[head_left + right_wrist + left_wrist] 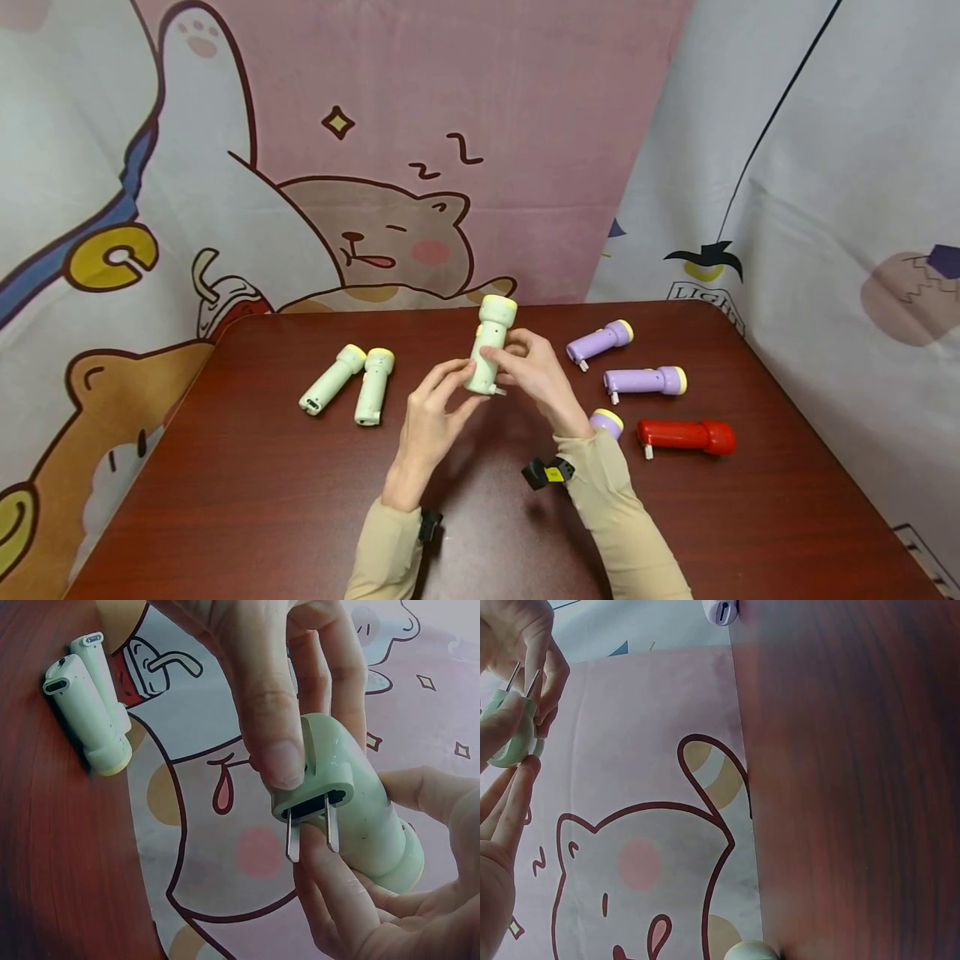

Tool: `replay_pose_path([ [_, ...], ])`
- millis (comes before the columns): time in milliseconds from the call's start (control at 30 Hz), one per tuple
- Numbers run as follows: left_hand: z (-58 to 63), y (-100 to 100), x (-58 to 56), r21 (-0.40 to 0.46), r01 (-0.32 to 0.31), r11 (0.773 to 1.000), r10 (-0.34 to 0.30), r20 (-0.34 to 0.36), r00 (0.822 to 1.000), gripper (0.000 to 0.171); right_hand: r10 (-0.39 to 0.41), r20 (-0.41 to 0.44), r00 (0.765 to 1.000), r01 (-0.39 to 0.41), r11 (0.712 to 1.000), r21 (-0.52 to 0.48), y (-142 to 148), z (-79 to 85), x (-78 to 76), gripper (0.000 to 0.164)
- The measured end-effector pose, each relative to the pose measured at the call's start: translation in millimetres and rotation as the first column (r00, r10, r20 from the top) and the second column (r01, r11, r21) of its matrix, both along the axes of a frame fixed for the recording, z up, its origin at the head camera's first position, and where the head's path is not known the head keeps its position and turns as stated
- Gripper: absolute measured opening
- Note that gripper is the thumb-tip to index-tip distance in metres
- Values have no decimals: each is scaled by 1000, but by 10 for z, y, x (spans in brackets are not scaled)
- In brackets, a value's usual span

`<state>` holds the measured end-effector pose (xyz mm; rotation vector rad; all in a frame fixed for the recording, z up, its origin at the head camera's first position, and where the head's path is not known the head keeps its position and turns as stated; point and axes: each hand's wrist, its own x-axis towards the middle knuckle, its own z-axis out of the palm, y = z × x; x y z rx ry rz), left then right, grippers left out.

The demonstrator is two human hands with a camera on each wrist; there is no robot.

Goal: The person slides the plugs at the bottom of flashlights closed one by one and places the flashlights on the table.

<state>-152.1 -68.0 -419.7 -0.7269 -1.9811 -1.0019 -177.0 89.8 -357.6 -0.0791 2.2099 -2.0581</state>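
Note:
Above the table, both hands hold a pale green flashlight [491, 333], its yellow-rimmed head tilted up and away. My right hand [546, 379] grips the body, thumb on the near side and fingers behind. At the tail end, my left hand [429, 421] pinches the flashlight between thumb and fingers. Two metal plug prongs [292, 836] stick out sideways from the tail, plain in the right wrist view. In the left wrist view, the flashlight [514, 746] is at the left edge, partly covered by fingers.
Two more green flashlights [372, 387] lie left of the hands. To the right are purple flashlights [641, 381] and a red flashlight [678, 435], several with prongs out. The right sleeve [611, 492] partly hides one purple flashlight. A printed cloth [420, 100] hangs behind the table.

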Motion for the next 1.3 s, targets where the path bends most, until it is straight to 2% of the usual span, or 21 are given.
replay_pose_path([
  [567,3,31,-11,-8,1,1000,-1,-2,1000,42,7,11,1000,-7,1000,-2,58,-39,-18,37],
  [967,-9,34,-38,-12,7,1000,-6,31,1000,41,-24,28,999,24,1000,5,49,-63,-34,38],
  [1300,-40,30,-55,-8,12,1000,-12,24,1000,41,-38,51,998,38,999,2,41,-99,-52,38],
])
